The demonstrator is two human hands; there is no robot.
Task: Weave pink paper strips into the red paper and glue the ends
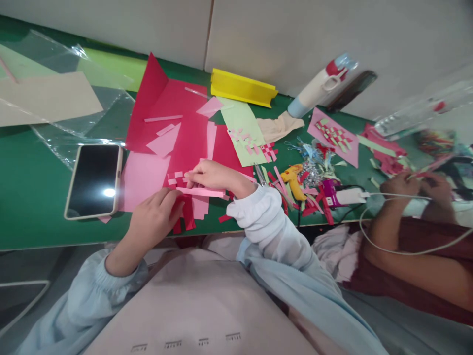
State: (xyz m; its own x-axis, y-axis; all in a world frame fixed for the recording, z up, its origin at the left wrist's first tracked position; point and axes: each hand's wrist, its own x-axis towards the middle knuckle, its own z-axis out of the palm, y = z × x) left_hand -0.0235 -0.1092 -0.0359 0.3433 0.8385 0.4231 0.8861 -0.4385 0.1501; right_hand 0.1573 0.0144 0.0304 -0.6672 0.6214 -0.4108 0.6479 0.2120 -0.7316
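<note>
Both my hands work over a woven piece of red and pink paper strips [179, 175] near the table's front edge. My left hand [153, 217] is bent around its lower left side, with the fingertips at the end of a pink paper strip [207, 193]. From the right, my right hand [209, 175] reaches in, its fingers pinched at the woven part just above that strip. Whether the right fingertips grip the strip or the weave is hidden. Red strips [188, 213] hang below the left fingers. Pink sheets [144, 175] and red card [186, 123] lie underneath and behind.
A phone [95, 180] lies left, beside clear plastic sleeves [99, 108]. Scissors [260, 175], a yellow glue gun [294, 180] and paper scraps lie right. A white bottle [318, 88] leans at the wall. Another person's hands [402, 186] work at the far right, near a white cable [410, 253].
</note>
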